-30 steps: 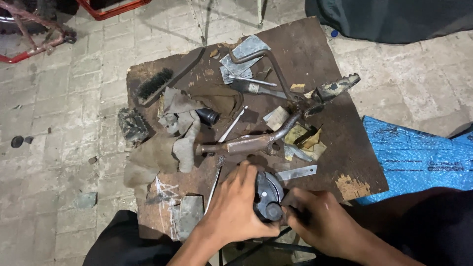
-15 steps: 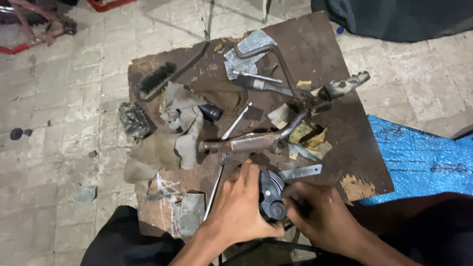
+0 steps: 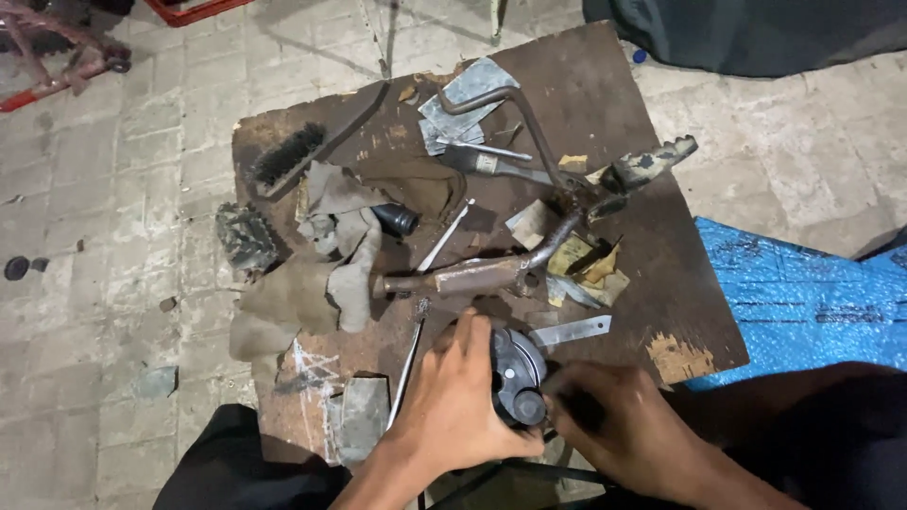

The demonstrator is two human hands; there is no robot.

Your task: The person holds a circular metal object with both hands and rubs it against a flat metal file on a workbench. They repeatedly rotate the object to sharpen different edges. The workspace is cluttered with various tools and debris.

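The head view looks down at a dark round metal part (image 3: 517, 378) at the near edge of a worn wooden board (image 3: 605, 94) that lies on the floor. The left hand (image 3: 453, 406) is closed around the part's left side and steadies it, while the right hand (image 3: 614, 430) pinches at its lower right side with bent fingers; whether a small tool sits in that hand I cannot tell. Judging by this, the work on the part is under way and not finished: it is in both hands and nothing has been set aside from it. Just beyond the part lie a flat metal strip (image 3: 570, 331) and a thin rod (image 3: 408, 368). Further in, near the middle of the board, a rusty bent lever (image 3: 472, 276) lies beside grey rags (image 3: 331, 274) and torn scraps of yellow paper (image 3: 586, 269). Towards the far left corner lies a black brush (image 3: 286, 157), and at the far edge lie pieces of sheet metal (image 3: 468, 99). The floor (image 3: 123, 208) is of pale, stained paving blocks. A blue plastic sheet (image 3: 803, 302) lies off the right edge, dark cloth (image 3: 756, 33) beyond the far right corner, and a red frame (image 3: 57, 57) at the far left.
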